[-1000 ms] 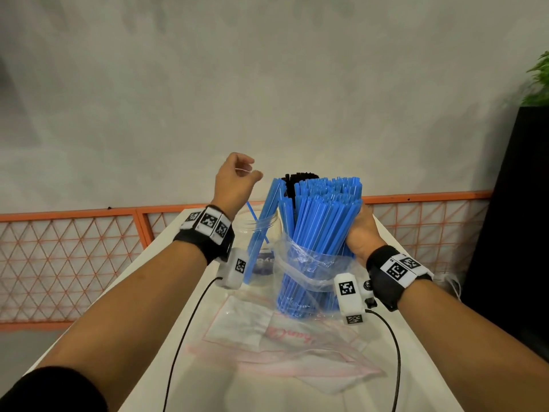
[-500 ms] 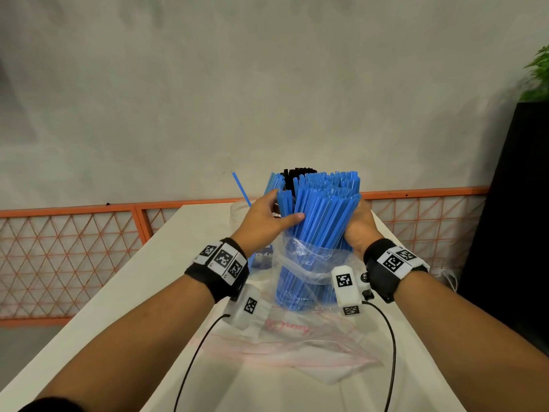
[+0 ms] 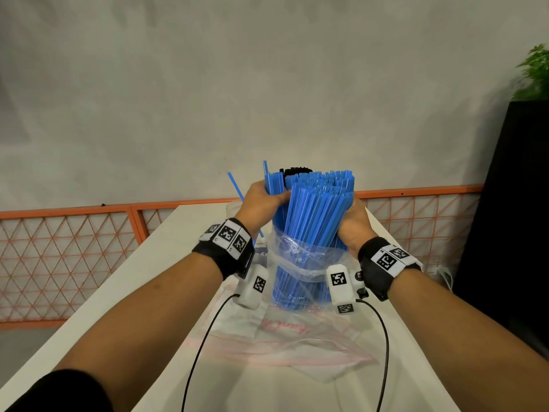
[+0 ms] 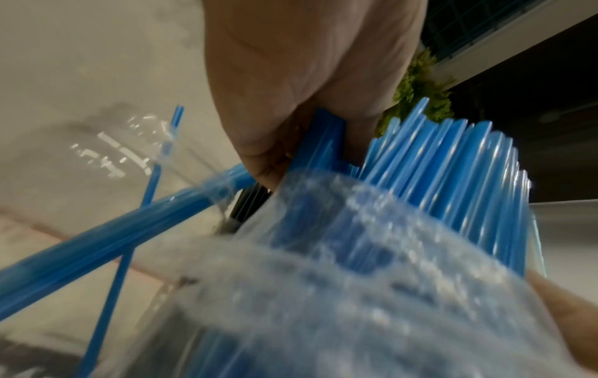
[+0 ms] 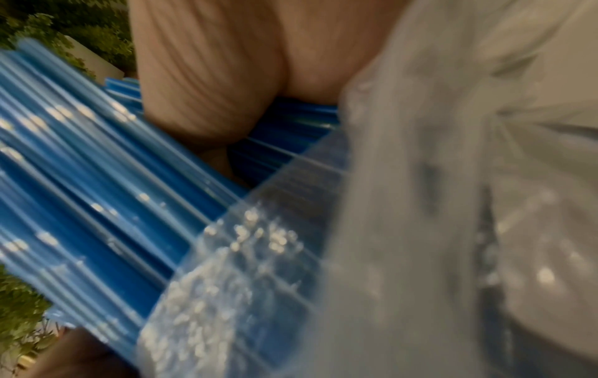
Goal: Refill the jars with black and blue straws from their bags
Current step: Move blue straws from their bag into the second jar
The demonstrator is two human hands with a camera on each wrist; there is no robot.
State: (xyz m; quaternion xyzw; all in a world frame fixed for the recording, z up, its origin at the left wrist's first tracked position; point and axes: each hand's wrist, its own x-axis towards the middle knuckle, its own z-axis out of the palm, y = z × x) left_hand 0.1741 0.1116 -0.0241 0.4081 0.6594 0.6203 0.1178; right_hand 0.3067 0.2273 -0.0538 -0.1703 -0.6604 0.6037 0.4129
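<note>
A thick bundle of blue straws [image 3: 319, 209] stands upright in a clear bag [image 3: 297, 263] on the white table [image 3: 166, 242]. My right hand [image 3: 352, 217] grips the bundle from the right side; in the right wrist view its palm presses the blue straws [image 5: 97, 179]. My left hand [image 3: 267, 196] pinches a small bunch of blue straws [image 3: 273, 181] at the bundle's left edge, seen close up as the bunch [image 4: 323, 138]. A clear jar [image 4: 129, 148] behind my left hand holds a few blue straws [image 3: 234, 185]. Black straws [image 3: 297, 171] stand behind the bundle.
A flat empty plastic bag with pink print [image 3: 282, 331] lies on the table in front of the bundle. An orange mesh fence [image 3: 74, 233] runs behind the table. A dark cabinet [image 3: 511, 203] with a plant [image 3: 534, 72] stands at the right.
My left hand came down from above the jar, reached into the bundle's left side and took hold of a small bunch of blue straws. The right hand stayed on the bundle.
</note>
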